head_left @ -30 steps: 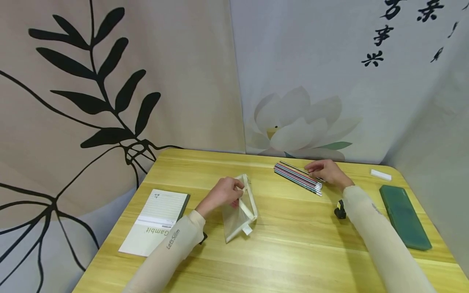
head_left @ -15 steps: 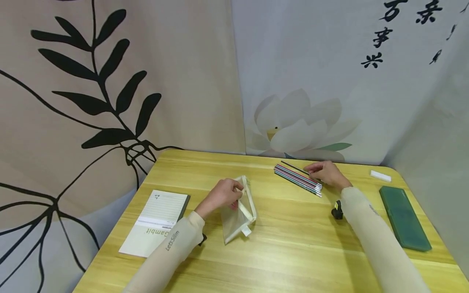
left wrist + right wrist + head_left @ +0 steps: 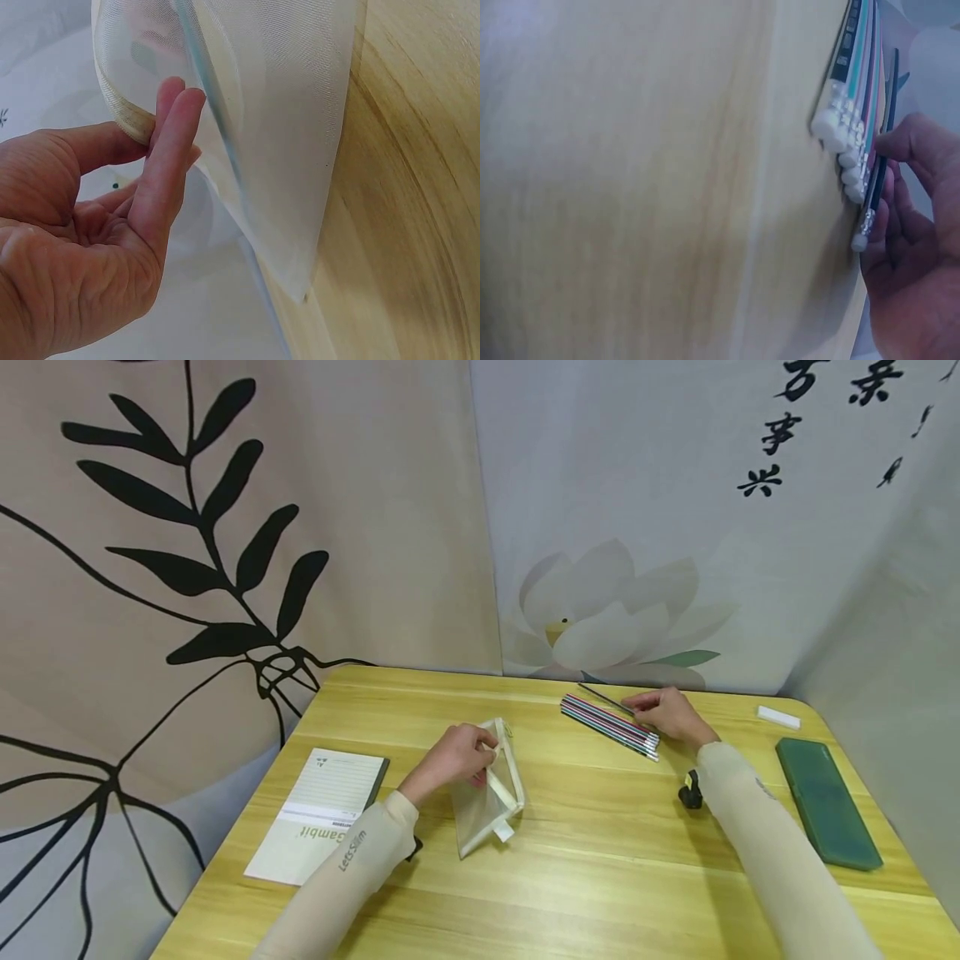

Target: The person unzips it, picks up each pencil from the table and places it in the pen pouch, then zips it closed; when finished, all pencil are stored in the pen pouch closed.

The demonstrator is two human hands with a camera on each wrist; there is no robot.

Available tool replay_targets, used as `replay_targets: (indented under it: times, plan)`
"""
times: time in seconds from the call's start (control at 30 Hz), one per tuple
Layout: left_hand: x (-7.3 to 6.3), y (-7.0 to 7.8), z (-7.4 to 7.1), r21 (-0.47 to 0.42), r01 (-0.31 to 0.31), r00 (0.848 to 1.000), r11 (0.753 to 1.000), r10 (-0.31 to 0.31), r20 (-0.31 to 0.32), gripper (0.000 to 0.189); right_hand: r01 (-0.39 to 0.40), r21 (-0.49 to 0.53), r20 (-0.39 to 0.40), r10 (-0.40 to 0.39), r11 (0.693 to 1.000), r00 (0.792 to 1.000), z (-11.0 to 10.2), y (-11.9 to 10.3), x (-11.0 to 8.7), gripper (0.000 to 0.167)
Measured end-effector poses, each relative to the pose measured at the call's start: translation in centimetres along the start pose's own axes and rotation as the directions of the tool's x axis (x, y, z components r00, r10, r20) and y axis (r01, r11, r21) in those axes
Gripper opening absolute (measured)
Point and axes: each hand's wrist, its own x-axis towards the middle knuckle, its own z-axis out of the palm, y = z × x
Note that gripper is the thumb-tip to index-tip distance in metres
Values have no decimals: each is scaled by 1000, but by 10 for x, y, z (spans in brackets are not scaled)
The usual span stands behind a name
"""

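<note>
My left hand pinches the rim of a pale mesh pencil pouch between thumb and fingers, and its mouth gapes. In the left wrist view the see-through mesh hangs beside the fingers. At the back of the table my right hand pinches a dark pencil with a white eraser end. That pencil lies between thumb and fingers in the right wrist view. Right beside it is a row of several striped pencils, their white erasers toward the right.
A notebook lies at the left, partly under the left sleeve. On the right are a dark green case and a white eraser. A printed curtain stands behind the wooden table.
My right hand has separated the dark pencil from the row, and its far end has shifted up and away. The left hand and pouch have hardly moved.
</note>
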Motion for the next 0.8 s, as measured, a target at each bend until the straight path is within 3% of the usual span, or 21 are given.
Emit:
replay_targets:
  times: [0.47,0.8]
  plan:
    - [0,0,0,15,-16,1000,1000,16,6,35,32,15,-75,-31,999,997,-6,-12,-13,34]
    - [1,1,0,-5,-2,1000,1000,2,7,36,92,61,-84,-87,994,993,-9,-47,-22,37]
